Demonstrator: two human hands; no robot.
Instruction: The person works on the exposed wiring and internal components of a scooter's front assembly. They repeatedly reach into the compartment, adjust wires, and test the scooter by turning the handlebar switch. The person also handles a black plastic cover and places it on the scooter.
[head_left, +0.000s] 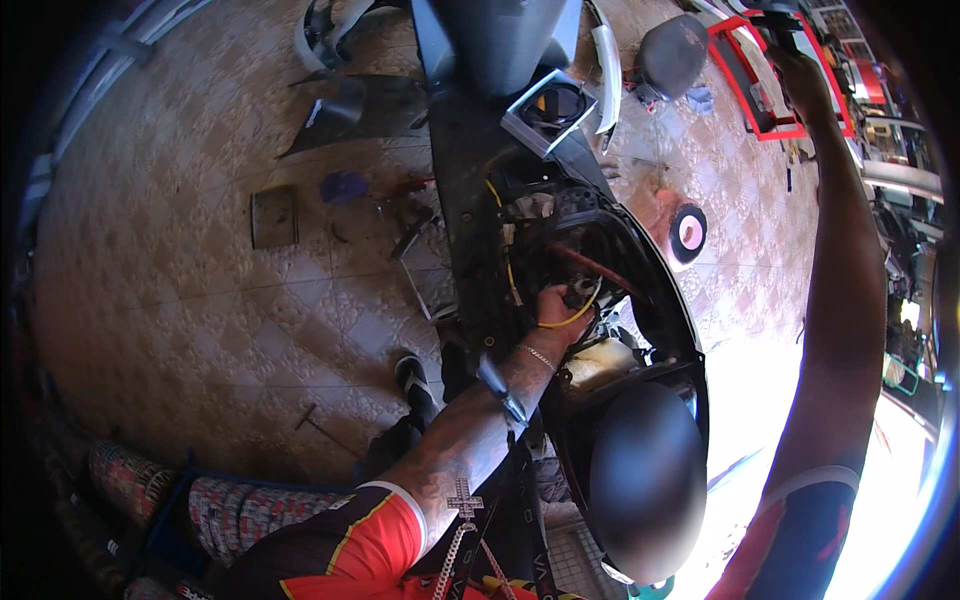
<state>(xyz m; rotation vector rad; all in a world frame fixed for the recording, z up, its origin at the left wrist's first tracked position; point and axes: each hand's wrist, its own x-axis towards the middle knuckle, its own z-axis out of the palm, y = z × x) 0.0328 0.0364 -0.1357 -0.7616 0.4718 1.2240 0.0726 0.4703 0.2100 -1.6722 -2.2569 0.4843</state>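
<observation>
The scooter is on the floor, its insides open, maybe so the left hand fits in by the yellow wire. The right hand is at the red frame. Nobody can tell either grip.

A repair workshop: a scooter stands opened up, loose body panels and a small wheel rest on the tiled floor, wrapped tires fill the lower left, and a red-rimmed tray stands at upper right.
</observation>
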